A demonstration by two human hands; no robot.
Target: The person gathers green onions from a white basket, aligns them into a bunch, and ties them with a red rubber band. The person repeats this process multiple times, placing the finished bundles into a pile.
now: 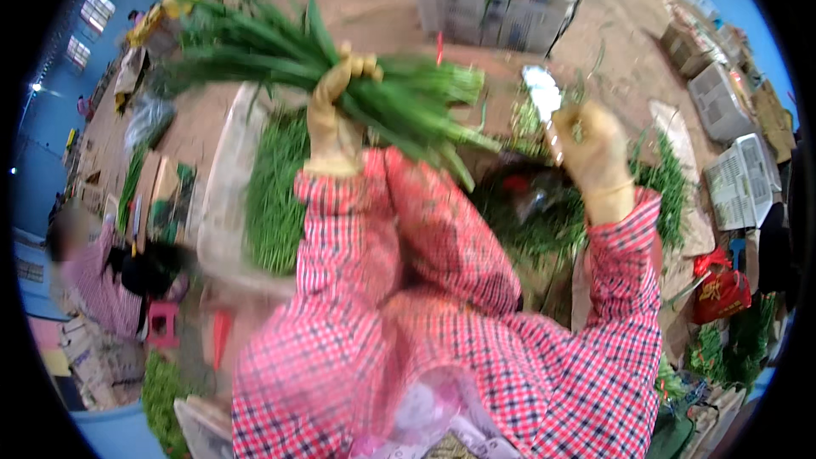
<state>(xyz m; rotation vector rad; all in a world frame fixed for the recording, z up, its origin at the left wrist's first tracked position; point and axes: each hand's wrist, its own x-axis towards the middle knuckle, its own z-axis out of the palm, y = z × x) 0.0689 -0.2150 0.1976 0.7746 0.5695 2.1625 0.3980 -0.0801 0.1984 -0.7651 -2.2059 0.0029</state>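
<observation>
My left hand point(338, 108), in a pale rubber glove, is closed around a thick bunch of leafy green stalks point(401, 92). The leaves fan out to the left, and the pale cut ends face right. My right hand point(591, 146), gloved as well, grips a knife whose broad, shiny blade point(542, 90) points up and to the left, apart from the bunch. Its handle is mostly hidden by my fingers. Pale trimmings point(526, 120) lie beneath the blade. Under my left forearm stands a white plastic crate point(220, 204) with thin green stems point(275, 197) in it.
A grey plastic crate point(503, 9) stands ahead on the floor. More greens point(666, 191) lie on a cloth at right, near white crates point(739, 182) and a red bag point(720, 296). At left, a person point(105, 280) is beside a pink stool point(163, 325).
</observation>
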